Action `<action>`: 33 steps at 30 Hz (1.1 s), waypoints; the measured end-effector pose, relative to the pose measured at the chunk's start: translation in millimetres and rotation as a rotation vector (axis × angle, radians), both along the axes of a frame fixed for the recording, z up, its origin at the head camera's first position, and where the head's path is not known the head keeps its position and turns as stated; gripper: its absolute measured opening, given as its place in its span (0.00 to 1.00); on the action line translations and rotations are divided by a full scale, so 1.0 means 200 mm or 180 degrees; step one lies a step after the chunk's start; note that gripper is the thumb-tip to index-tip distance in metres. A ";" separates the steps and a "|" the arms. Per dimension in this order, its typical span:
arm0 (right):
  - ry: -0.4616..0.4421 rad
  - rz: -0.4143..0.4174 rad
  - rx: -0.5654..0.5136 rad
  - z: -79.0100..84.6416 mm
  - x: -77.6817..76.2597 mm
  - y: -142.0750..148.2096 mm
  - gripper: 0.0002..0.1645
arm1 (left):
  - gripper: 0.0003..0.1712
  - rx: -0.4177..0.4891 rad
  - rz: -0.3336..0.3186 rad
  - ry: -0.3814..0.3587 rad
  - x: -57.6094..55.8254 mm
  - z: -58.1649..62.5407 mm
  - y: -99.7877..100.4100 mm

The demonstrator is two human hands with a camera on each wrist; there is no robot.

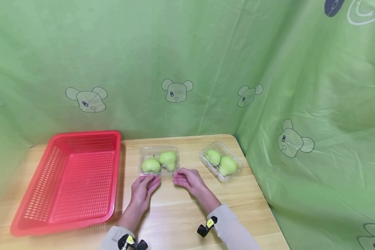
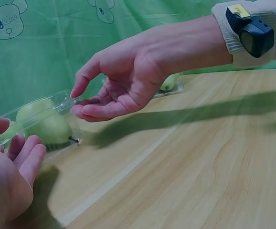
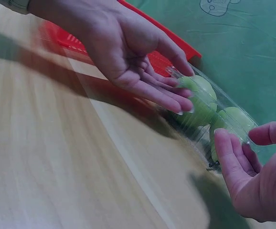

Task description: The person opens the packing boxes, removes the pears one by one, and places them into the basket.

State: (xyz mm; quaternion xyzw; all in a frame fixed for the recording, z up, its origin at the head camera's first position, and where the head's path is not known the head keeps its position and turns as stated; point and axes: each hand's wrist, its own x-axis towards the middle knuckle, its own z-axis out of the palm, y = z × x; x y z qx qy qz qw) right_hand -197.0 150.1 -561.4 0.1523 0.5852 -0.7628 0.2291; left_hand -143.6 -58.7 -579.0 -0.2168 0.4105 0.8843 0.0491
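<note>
A clear plastic clamshell box (image 1: 158, 150) with two green pears inside lies on the table before me. Its lid is down over the pears (image 1: 167, 160). At the front left corner, my left hand (image 1: 142, 191) pinches the box's rim, thumb above and fingers beneath. My right hand (image 1: 190, 181) holds the rim at the front right corner in the same way, as the left wrist view shows with the right hand (image 2: 123, 81) at the box's end. Both palms face inward, off the tabletop.
A second clear box (image 1: 222, 161) with two pears lies at an angle near the table's right edge. To the left is a large red perforated plastic basket (image 1: 84, 184). Green curtain (image 1: 187, 52) with bear prints hangs behind and at the sides of the wooden table (image 1: 168, 215).
</note>
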 end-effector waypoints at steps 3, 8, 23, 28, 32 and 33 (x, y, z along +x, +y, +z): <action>0.0010 0.0071 0.0001 -0.01 0.01 -0.01 0.21 | 0.13 -0.0001 0.0016 -0.0004 -0.01 0.00 0.01; 0.0024 0.0152 -0.0018 0.00 0.03 -0.03 0.20 | 0.12 -0.0012 0.0048 -0.0016 -0.02 -0.01 0.03; 0.0037 0.0318 -0.0071 -0.01 0.07 -0.08 0.18 | 0.17 0.0035 0.0094 -0.0113 -0.03 0.03 0.09; 0.0036 0.0350 -0.0053 -0.02 0.08 -0.09 0.17 | 0.16 0.0001 0.0150 -0.0143 -0.04 0.03 0.11; 0.0011 0.0339 -0.0058 -0.01 0.09 -0.10 0.15 | 0.15 -0.0040 0.0191 -0.0125 -0.05 0.03 0.12; 0.0009 0.0335 -0.0055 -0.01 0.09 -0.10 0.15 | 0.14 -0.0046 0.0203 -0.0124 -0.05 0.03 0.12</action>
